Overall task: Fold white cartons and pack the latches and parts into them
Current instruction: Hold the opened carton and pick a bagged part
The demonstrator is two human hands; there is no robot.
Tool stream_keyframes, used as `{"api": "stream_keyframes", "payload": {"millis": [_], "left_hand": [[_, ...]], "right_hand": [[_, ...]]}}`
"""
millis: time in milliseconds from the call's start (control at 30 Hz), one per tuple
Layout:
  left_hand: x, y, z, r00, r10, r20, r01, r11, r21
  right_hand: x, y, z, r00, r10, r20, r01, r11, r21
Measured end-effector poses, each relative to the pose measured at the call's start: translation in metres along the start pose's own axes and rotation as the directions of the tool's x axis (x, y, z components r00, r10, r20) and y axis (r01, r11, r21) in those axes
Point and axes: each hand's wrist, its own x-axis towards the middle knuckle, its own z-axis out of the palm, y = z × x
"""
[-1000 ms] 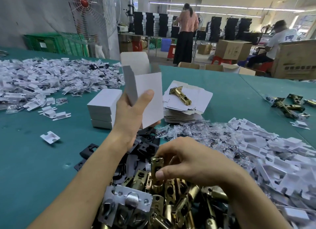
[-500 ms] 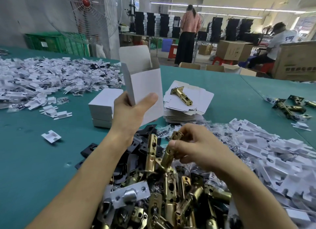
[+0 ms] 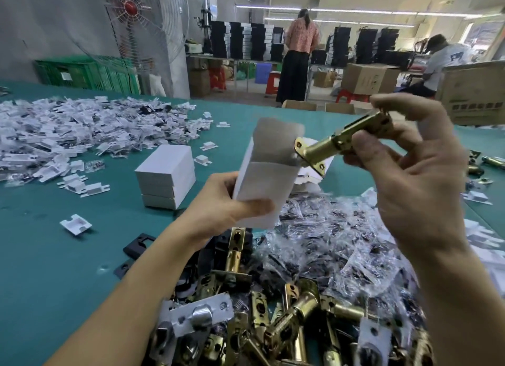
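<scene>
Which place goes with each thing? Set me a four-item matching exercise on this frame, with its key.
Things:
1. open carton
2. latch
3. carton stack
4. fan

Places:
A. pinched in the right hand
B. resting on the table, left of both hands
C. gripped in the left hand
D. at the back, by the wall

Pairs: 1-C, 2-A, 3-B, 4-D
</scene>
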Motion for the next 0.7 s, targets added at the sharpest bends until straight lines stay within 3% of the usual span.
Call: {"api": "stream_keyframes", "payload": {"millis": [100,267,367,533,700], "left_hand": [[-0.002,-0.001,0.002,0.996,0.026,0.079,-0.027,1.0,0.011],[-0.003,0.001,0.004,0.99,0.031,0.138,-0.04,0.997,0.061],[-0.004,0.001,0.006,0.987,0.024,0.156,-0.034,0.998,0.058],[-0.005,0.004,0.009,0.988,0.044,0.151,-0.048,0.999,0.021],[-0.005,0.006,0.01,0.994,0.061,0.093,-0.057,0.997,-0.053]], "right_hand": [[0.0,-0.001,0.003,0.992,-0.127,-0.007,0.126,0.991,-0.031],[-0.003,-0.001,0.011,0.976,-0.205,0.07,0.214,0.961,-0.174],[-0.006,-0.002,0.018,0.969,-0.246,0.024,0.247,0.955,-0.163],[-0.006,-0.003,0.028,0.984,-0.174,-0.051,0.166,0.978,-0.123],[-0.012,0.0,0.036,0.986,-0.089,0.141,0.124,0.957,-0.263]]}}
